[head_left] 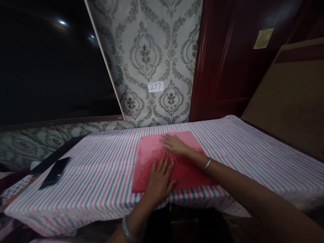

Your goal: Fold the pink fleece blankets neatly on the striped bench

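Note:
A flat red plastic bag lies spread on the striped cloth; its far part looks paler pink and its near part deeper red. My left hand rests on the near part with fingers spread. Farther back, my right hand lies on the paler part, palm down, its fingertips slightly blurred. Wrinkles run through the plastic between the two hands. A bangle circles each wrist.
The striped cloth covers the table, and a black phone lies at its left. A large dark television screen stands back left. A cardboard box leans at the right. Behind is patterned wallpaper with a paper label.

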`<state>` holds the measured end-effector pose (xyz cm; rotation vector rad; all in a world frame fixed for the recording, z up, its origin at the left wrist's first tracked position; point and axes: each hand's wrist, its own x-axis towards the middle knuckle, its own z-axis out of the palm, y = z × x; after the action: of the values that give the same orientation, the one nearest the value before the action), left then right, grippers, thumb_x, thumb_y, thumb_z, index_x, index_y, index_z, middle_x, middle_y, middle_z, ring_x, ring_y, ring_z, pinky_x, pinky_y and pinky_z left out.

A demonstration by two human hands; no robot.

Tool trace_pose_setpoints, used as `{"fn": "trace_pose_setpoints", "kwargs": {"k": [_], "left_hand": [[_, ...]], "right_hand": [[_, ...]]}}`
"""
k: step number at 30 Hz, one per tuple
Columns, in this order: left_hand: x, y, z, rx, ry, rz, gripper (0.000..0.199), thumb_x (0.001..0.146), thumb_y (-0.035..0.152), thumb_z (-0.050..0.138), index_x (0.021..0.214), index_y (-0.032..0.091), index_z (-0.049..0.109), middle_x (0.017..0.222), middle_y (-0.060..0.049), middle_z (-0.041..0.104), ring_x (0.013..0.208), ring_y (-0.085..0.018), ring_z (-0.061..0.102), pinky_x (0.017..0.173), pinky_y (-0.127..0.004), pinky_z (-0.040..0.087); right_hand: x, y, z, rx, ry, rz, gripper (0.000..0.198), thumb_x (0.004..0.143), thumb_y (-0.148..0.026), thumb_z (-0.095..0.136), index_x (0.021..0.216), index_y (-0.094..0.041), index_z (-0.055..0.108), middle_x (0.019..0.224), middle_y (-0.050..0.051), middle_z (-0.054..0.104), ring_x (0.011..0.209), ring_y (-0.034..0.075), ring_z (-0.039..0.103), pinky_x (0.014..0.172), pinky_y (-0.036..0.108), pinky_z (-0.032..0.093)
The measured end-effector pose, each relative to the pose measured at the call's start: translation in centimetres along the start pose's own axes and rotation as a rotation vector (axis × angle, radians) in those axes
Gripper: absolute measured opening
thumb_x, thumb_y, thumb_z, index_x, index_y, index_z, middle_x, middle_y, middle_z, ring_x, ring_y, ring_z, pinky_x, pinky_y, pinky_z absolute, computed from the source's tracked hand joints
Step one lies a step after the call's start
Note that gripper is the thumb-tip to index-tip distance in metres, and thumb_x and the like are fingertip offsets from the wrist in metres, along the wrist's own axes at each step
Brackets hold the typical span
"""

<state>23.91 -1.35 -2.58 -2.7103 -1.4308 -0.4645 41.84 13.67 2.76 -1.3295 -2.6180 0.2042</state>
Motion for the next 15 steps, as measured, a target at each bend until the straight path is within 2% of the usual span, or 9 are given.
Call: {"fn": "trace_pose_setpoints", "kwargs": {"k": [2,5,11,15], "left_hand": [[-0.2,0.1,1.3,0.057,0.082,0.015,0.068,0.097,0.045,0.053,0.159,0.025,0.035,0.163,-0.015,0.039,0.154,-0.035,0.029,0.122,-0.066,0.025],[-0.6,0.4,3.0,0.135,0.189,0.027,0.065,0.096,0.043,0.054,0.156,0.024,0.040,0.159,-0.016,0.045,0.150,-0.035,0.036,0.119,-0.064,0.031],[-0.9,0.8,3.5,0.179,0.272,0.029,0.059,0.095,0.041,0.056,0.151,0.022,0.047,0.154,-0.015,0.051,0.147,-0.033,0.041,0.117,-0.060,0.035],[-1.0,0.9,3.5,0.171,0.276,0.028,0.061,0.093,0.036,0.058,0.151,0.023,0.046,0.156,-0.014,0.049,0.147,-0.033,0.040,0.117,-0.060,0.035]], "right_hand": [[0.3,-1.4,1.3,0.023,-0.103,-0.190,0.053,0.107,-0.049,0.035,0.159,-0.039,0.036,0.170,-0.001,0.021,0.157,0.027,0.014,0.124,0.056,0.013],[1.5,-1.4,2.9,0.002,-0.113,-0.268,0.058,0.106,-0.054,0.037,0.161,-0.036,0.031,0.170,0.002,0.019,0.157,0.030,0.010,0.123,0.061,0.008],[6.4,1.1,2.9,-0.014,-0.164,-0.083,0.062,0.106,-0.057,0.032,0.163,-0.034,0.026,0.170,0.004,0.017,0.156,0.034,0.013,0.121,0.065,0.011],[8.3,2.0,3.1,0.062,-0.178,0.057,0.064,0.105,-0.060,0.029,0.163,-0.035,0.025,0.167,0.006,0.029,0.153,0.035,0.025,0.121,0.065,0.016]]}}
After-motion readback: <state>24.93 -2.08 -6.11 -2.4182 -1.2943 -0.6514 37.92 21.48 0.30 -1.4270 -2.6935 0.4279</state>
